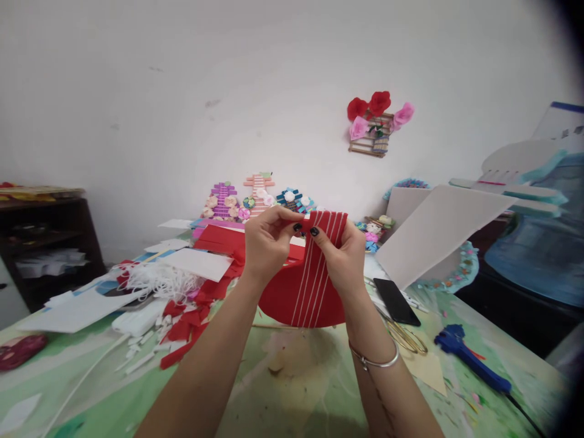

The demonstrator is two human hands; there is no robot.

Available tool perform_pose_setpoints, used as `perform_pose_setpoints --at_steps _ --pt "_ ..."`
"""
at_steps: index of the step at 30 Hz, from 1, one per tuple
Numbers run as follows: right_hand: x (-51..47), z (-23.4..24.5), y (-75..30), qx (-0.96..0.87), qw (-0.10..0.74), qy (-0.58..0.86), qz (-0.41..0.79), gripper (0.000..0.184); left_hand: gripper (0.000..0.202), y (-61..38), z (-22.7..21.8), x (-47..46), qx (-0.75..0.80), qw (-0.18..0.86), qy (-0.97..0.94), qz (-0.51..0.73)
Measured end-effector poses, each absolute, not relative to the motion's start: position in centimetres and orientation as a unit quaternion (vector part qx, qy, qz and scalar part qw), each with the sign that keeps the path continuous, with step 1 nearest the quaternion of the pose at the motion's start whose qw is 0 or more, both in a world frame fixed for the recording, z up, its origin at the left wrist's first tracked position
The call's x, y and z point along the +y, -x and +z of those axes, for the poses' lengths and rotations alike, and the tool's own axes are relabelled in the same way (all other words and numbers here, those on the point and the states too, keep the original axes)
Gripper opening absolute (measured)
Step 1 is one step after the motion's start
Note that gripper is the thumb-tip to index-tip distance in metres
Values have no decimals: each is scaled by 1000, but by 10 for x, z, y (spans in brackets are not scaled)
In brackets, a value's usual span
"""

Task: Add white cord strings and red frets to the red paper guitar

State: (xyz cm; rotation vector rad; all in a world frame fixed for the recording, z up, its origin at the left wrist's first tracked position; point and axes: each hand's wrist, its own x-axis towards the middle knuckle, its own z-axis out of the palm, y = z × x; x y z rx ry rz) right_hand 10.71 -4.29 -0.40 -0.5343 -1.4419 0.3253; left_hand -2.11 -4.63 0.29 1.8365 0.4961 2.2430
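Observation:
A red foam piece with white stripes (306,292) is held up above the table at the centre of the view. My left hand (267,243) pinches its top edge from the left. My right hand (342,252) grips the same top edge from the right, fingers closed, dark nails showing. A silver bangle (374,362) sits on my right wrist. The piece's rounded lower edge hangs just above the green patterned table (283,389).
Red and white foam scraps (182,322) and white strips (155,280) lie at the left. A black phone (396,301), scissors (406,337) and a blue glue gun (472,359) lie at the right. White foam sheets (438,231) lean behind; craft flowers (260,198) line the wall.

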Motion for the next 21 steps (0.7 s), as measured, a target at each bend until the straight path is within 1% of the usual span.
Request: perform_pose_setpoints --at_steps 3,8,10,14,21 --pt "-39 -6 -108 -646 710 226 166 10 16 20 2 -46 161 95 -625 758" --pt "-26 -9 -115 -637 705 177 256 17 16 21 1 -46 161 82 -659 730" --pt "-21 -10 -118 -624 707 158 294 18 21 20 2 -48 168 77 -677 713" --pt "-16 -11 -122 -598 712 125 346 15 30 15 3 -52 170 102 -679 707" --pt "-17 -9 -123 -580 716 118 371 14 20 12 4 -55 189 120 -670 707"
